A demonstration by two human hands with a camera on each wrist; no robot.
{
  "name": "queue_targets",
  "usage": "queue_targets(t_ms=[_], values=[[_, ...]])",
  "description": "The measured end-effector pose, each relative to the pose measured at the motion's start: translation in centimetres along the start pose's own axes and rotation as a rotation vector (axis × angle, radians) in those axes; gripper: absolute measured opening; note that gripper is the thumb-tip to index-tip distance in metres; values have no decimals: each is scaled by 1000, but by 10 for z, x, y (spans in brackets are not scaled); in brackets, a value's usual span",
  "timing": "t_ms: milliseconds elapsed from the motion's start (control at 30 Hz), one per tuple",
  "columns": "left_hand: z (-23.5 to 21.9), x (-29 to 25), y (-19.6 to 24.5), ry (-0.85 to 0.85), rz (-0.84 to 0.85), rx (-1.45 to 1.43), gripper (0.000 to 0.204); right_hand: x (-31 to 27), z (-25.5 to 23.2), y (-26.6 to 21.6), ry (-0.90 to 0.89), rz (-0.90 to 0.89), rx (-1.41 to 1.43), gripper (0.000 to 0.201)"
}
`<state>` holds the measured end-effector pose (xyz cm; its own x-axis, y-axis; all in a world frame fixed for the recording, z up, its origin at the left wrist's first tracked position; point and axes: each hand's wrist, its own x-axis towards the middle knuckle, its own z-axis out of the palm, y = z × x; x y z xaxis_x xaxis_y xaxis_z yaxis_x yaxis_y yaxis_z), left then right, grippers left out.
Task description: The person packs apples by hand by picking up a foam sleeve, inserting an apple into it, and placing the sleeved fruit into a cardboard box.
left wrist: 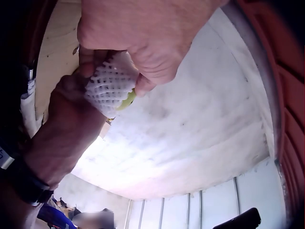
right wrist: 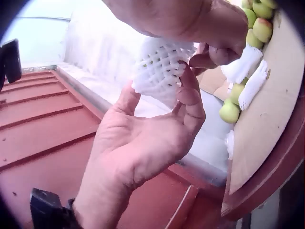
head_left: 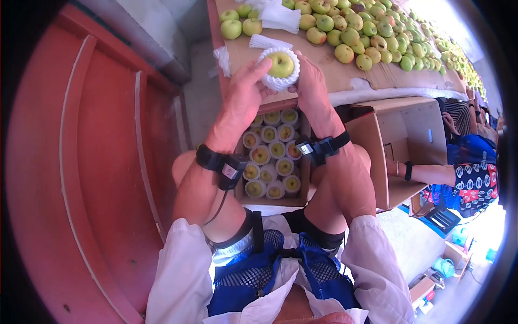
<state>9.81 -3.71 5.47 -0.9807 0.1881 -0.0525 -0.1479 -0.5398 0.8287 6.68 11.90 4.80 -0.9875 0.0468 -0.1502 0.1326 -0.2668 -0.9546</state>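
Note:
Between my two hands, just above the table edge, is a green apple (head_left: 281, 65) in a white foam net sleeve (head_left: 277, 83). The left hand (head_left: 245, 89) grips it from the left, thumb on top by the sleeve's rim. From the other side the right hand (head_left: 310, 81) holds the sleeve with its fingers. In the left wrist view the mesh of the foam net (left wrist: 112, 83) wraps most of the fruit, with a green strip of apple (left wrist: 127, 100) showing. The right wrist view shows the left hand's (right wrist: 147, 138) thumb and fingertips around the sleeve.
Below my hands stands a box of sleeved apples (head_left: 277, 149). Loose apples (head_left: 350, 35) cover the table (head_left: 324, 75), with empty foam sleeves (head_left: 280, 19) beside them. An open cardboard box (head_left: 413, 129) stands at right, another person's arm (head_left: 426, 174) by it. A red panel (head_left: 108, 162) lies left.

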Motion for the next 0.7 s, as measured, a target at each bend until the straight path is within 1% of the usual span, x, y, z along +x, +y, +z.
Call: queue_targets(t_ms=[67,167,200,300,367,400,433,500,533,567,633,700], values=[[-6,0,4,2,-4,38,42,3,0,3,15,50,-117,43],[-16,-3,7,10,-19,39,40,-2,-3,-3,29,-215,-232,43],[-19,-2,9,32,-4,63,40,-7,0,-14,70,-201,-280,43],[-31,-5,6,81,29,80,39,-14,-14,-29,-32,-346,-313,42],[-38,-6,14,70,65,59,39,-18,-21,-45,-2,-413,-424,41],[-41,-7,15,81,79,64,45,-21,-25,-56,-29,-408,-463,40],[-43,-8,16,55,77,27,41,-27,-27,-66,-97,-458,-452,39],[-44,-7,24,-3,86,-40,36,-31,-21,-93,-118,-455,-520,34],[-42,-9,26,24,106,-31,34,-31,-16,-103,-122,-476,-567,29],[-43,-9,26,12,115,-31,34,-29,-11,-114,-127,-499,-614,26],[-52,-6,27,-4,132,-29,35,-32,-1,-134,-164,-524,-701,24],[-56,-7,28,31,121,-30,35,-45,7,-146,-226,-526,-779,24]])
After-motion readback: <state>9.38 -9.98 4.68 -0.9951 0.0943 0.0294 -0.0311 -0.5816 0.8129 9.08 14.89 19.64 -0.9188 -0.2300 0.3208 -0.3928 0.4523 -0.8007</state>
